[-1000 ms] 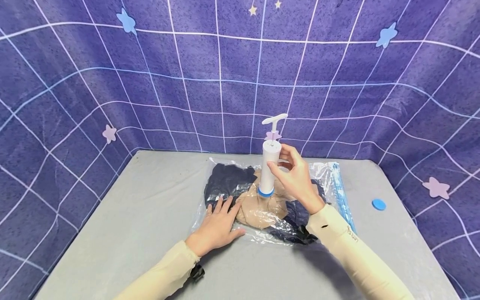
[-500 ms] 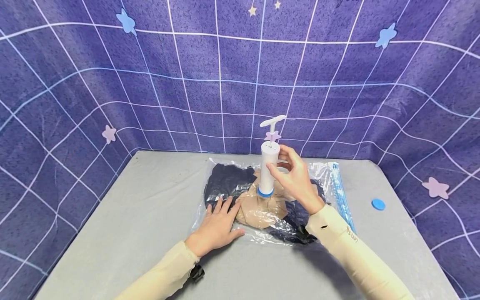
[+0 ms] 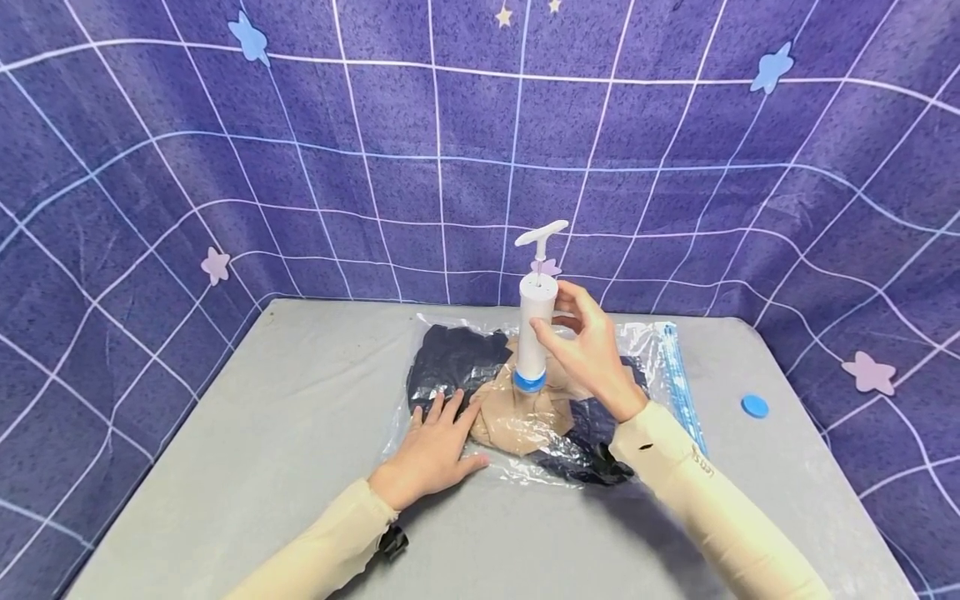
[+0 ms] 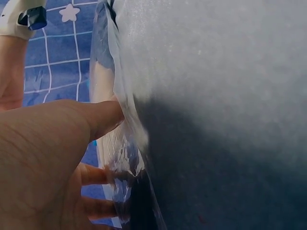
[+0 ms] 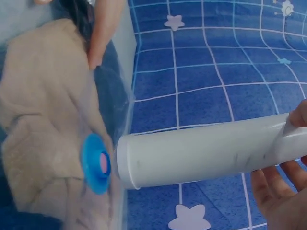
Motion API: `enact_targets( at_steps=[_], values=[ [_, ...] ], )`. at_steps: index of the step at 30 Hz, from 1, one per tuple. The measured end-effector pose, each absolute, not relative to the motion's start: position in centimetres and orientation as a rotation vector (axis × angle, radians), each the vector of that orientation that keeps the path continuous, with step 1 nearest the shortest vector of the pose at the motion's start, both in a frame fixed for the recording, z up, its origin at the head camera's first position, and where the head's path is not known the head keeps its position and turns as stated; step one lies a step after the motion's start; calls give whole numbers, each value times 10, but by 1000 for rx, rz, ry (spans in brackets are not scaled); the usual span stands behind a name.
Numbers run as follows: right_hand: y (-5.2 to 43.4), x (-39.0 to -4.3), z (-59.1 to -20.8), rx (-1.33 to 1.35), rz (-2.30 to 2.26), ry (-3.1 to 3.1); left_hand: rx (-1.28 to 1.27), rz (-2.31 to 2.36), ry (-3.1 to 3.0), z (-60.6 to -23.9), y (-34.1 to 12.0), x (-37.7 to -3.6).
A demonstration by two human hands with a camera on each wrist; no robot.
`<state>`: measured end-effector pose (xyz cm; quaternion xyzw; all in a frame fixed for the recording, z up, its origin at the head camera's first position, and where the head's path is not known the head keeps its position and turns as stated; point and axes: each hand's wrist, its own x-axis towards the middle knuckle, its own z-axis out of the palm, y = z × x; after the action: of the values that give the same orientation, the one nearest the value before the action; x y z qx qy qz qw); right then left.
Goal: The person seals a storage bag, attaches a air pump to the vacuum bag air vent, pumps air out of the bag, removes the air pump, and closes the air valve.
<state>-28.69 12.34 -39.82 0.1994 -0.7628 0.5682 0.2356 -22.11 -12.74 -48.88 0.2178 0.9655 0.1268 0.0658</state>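
Observation:
My right hand [image 3: 591,348] grips the white barrel of a hand pump [image 3: 532,337] with thumb and fingers, its T-shaped handle drawn up above the barrel. Below it lies a clear vacuum storage bag [image 3: 652,337] with folded beige and dark cloth [image 3: 525,429] inside. In the right wrist view a narrow gap separates the pump's lower end from the bag's round blue valve [image 5: 96,163]. My left hand [image 3: 431,454] rests on the bag's near left part with its fingers spread; the left wrist view shows the fingers [image 4: 98,175] against the plastic.
A round blue cap [image 3: 754,406] lies on the grey tabletop [image 3: 300,417], right of the bag's blue zip edge [image 3: 681,383]. A purple cloth [image 3: 480,192] with a grid and stars hangs behind and along both sides.
The pump has risen slightly in my right hand, and more of the blue valve shows below it. My left hand stays on the bag.

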Motion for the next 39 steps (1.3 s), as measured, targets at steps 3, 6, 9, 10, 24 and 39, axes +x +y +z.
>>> enact_targets(
  at_steps=[3, 6, 9, 10, 24, 39],
  values=[
    [125, -286, -403, 541, 1551, -2117, 656, 378, 2908, -489, -127, -221],
    [127, -285, -407, 532, 1542, -2120, 655, 383, 2911, -489, -127, -221],
    [127, -284, -408, 548, 1535, -2119, 648, 386, 2914, -489, -127, -221],
    [127, -284, -408, 558, 1530, -2121, 647, 388, 2916, -489, -127, -221],
    [131, -287, -407, 673, 1553, -2223, 663, 370, 2937, -490, -127, -220],
    [122, -283, -405, 511, 1489, -2238, 834, 432, 2705, -440, -140, -258]
  ],
)
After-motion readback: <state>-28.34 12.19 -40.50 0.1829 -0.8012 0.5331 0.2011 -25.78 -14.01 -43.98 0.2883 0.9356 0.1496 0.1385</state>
